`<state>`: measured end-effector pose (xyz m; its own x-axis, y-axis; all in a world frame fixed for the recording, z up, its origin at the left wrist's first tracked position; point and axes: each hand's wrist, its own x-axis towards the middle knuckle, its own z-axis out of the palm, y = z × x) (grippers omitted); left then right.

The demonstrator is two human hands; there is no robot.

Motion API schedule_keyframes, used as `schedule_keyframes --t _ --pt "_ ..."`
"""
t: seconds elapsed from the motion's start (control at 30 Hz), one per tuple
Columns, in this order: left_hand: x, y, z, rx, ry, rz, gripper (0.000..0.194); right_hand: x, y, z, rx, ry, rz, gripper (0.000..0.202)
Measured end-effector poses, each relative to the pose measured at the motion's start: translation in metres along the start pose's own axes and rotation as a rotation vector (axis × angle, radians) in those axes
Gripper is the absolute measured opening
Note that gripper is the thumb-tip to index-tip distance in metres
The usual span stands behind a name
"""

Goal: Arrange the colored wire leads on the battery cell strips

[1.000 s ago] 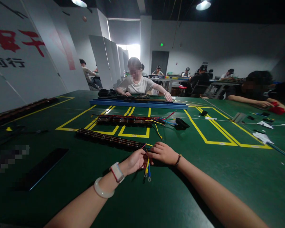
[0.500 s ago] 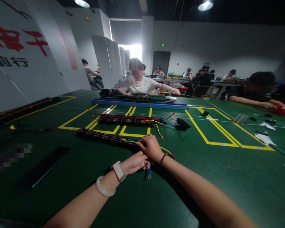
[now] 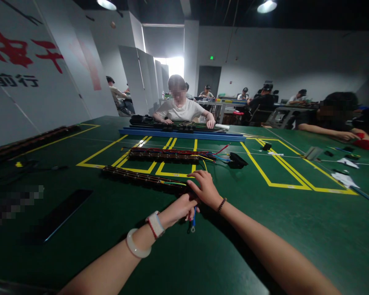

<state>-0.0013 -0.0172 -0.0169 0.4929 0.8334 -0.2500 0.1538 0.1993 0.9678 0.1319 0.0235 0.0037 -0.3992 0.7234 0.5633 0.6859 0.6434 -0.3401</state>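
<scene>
A long dark strip (image 3: 141, 177) with a green-yellow wire along it lies on the green table, its right end under my hands. My left hand (image 3: 181, 208) is closed at that end, around wires; a blue wire with a ring terminal (image 3: 193, 226) hangs below its fingers. My right hand (image 3: 205, 189) rests over the strip's end, touching my left hand, with its fingers partly spread; what lies under its palm is hidden. Just beyond lies a second dark strip (image 3: 162, 155) with red, blue and yellow wires and a black connector (image 3: 237, 160).
Blue rails (image 3: 181, 134) lie across the far side, before a person in a white shirt (image 3: 184, 110). A black phone-like slab (image 3: 68, 214) is at the left. White scraps (image 3: 342, 179) and another person's hands (image 3: 353, 136) are at the right.
My right hand has shifted right and its fingers have lifted and spread somewhat. My left hand has moved slightly right. The person across has drawn one outstretched hand in.
</scene>
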Motion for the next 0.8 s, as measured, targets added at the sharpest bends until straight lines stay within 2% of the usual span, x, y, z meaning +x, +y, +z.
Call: schedule_keyframes --t 0.07,0.17,0.27,0.33,0.47,0.6,0.8 --pt "-0.002 0.003 -0.001 0.143 0.039 0.033 0.021 -0.007 0.014 -0.011 -0.043 -0.017 0.034 0.026" --pt "-0.006 0.004 -0.006 0.374 0.132 0.123 0.023 -0.020 0.037 -0.021 -0.122 -0.124 0.062 0.027" --pt "-0.008 0.003 -0.011 0.606 0.236 0.242 0.024 -0.030 0.053 -0.023 -0.138 -0.239 0.059 0.031" --pt "-0.009 0.002 -0.014 0.693 0.267 0.294 0.022 -0.033 0.059 -0.022 -0.074 -0.281 0.060 0.031" --pt "-0.009 0.003 -0.020 0.795 0.221 0.387 0.018 -0.033 0.062 -0.017 0.133 -0.306 0.124 0.030" --pt "-0.008 0.005 -0.025 0.942 0.162 0.467 0.019 -0.032 0.064 -0.015 0.236 -0.272 0.192 0.028" --pt "-0.012 0.011 -0.023 1.002 0.193 0.490 0.023 -0.033 0.067 -0.013 0.297 -0.257 0.186 0.025"
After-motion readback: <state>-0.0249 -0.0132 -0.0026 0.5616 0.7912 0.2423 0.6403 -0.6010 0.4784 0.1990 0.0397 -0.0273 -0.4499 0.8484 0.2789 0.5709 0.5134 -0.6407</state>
